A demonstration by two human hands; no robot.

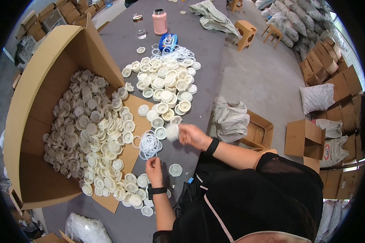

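Observation:
My right hand [192, 136] pinches a round white plastic cap [172, 132], smeared by motion, above the table. Fingers bent together, my left hand [153, 169] is at the lower edge of a small heap of thin translucent rings [150, 145]. What its fingertips hold, if anything, I cannot make out. One cap [175, 170] lies by itself between my forearms. Ahead of my hands spreads a pile of round white caps [166, 81], with more rings [182, 53] at its far end.
A large tipped cardboard box [22, 121] at left spills many caps onto its flap and the grey table [121, 24]. A pink bottle [159, 22], a clear jar [139, 27] and a blue packet [168, 41] stand farther off. Open cartons [257, 131] and a stool [245, 34] are at right.

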